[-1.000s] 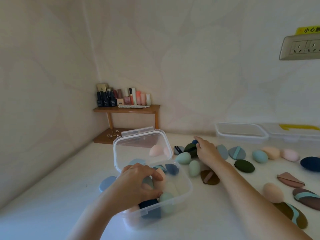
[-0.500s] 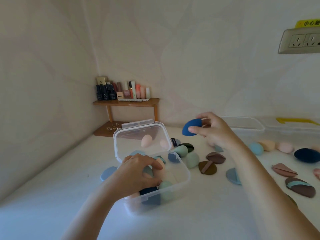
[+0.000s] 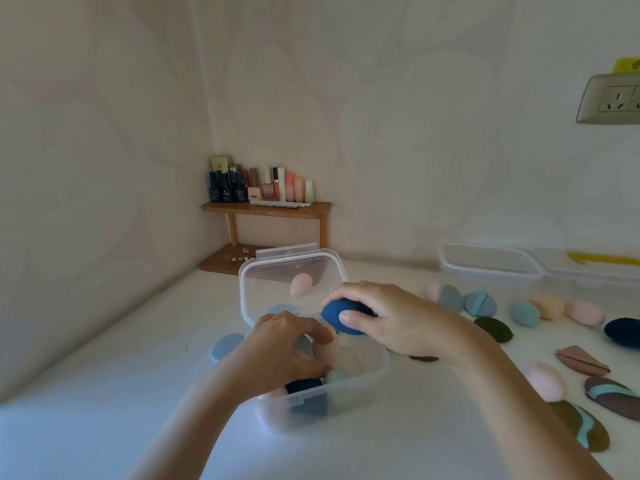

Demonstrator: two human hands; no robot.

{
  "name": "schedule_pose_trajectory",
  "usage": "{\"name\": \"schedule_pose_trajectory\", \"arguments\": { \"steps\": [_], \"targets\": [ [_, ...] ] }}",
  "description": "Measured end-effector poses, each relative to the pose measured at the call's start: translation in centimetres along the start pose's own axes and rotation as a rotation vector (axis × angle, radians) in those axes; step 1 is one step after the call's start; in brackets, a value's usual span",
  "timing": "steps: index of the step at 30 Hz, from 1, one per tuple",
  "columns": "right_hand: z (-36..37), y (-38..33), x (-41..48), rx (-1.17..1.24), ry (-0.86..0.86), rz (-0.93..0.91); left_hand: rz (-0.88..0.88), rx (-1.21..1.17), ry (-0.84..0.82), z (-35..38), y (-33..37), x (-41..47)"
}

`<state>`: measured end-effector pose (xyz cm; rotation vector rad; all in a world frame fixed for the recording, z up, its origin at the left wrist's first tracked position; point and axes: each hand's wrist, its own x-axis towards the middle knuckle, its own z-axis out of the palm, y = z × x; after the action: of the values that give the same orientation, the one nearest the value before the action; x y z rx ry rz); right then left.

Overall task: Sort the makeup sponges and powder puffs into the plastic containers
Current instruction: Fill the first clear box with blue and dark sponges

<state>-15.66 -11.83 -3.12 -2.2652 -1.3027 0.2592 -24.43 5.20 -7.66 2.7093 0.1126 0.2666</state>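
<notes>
The blue sponge (image 3: 346,317) hangs just above the open container (image 3: 349,400), at its one o'clock corner. It is clamped in the right hand (image 3: 398,320), thumb on the near face and fingers (image 3: 349,292) curled over the far one. This grip from the side leaves the sponge's underside free, which suits dropping it straight into the box.

The left hand (image 3: 287,348) lies inside the container at nine o'clock with its fingers bent down over the pile. Judging by that, it is pressing the sponges aside to make room. Whether it pinches one of them I cannot tell. Under and beside it show a pink sponge (image 3: 329,344), a mint sponge (image 3: 337,377) and a navy one (image 3: 304,384).

The lid (image 3: 291,282) stands tipped back at twelve o'clock, out of the way of both hands.

The unsorted pieces lie on the white counter (image 3: 104,427) from two to four o'clock of the box, among them a teal sponge (image 3: 524,313), a dark green puff (image 3: 493,329) and a striped brown puff (image 3: 609,396). A light blue puff (image 3: 225,346) touches the box at nine o'clock.

A second clear container (image 3: 491,268) waits at two o'clock against the wall. In the corner at eleven o'clock a small wooden shelf (image 3: 266,209) carries cosmetic bottles (image 3: 259,187). A wall socket (image 3: 609,98) sits high at two o'clock.
</notes>
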Motion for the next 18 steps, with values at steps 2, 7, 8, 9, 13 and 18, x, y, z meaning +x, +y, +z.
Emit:
{"name": "schedule_pose_trajectory", "arguments": {
  "steps": [2, 7, 8, 9, 13, 18],
  "targets": [
    [0.4, -0.1, 0.0, -0.072, -0.051, 0.065, 0.008, -0.001, -0.008, -0.1, 0.0, 0.0],
    [1.3, -0.4, 0.3, -0.150, -0.009, 0.094, 0.034, -0.021, -0.013, -0.2, 0.1, 0.1],
    [1.4, -0.6, 0.4, -0.192, -0.025, 0.054, 0.034, -0.035, -0.012, -0.2, 0.1, 0.1],
    [1.5, -0.7, 0.4, -0.227, -0.055, 0.022, 0.033, -0.048, -0.014, -0.1, 0.1, 0.1],
    [2.4, -0.5, 0.9, -0.338, -0.105, 0.027, 0.030, -0.063, -0.031, -0.1, 0.0, 0.1],
    [3.1, -0.1, 2.0, -0.339, -0.076, 0.015, 0.036, -0.055, -0.040, 0.0, -0.1, 0.4]
  ]
}}
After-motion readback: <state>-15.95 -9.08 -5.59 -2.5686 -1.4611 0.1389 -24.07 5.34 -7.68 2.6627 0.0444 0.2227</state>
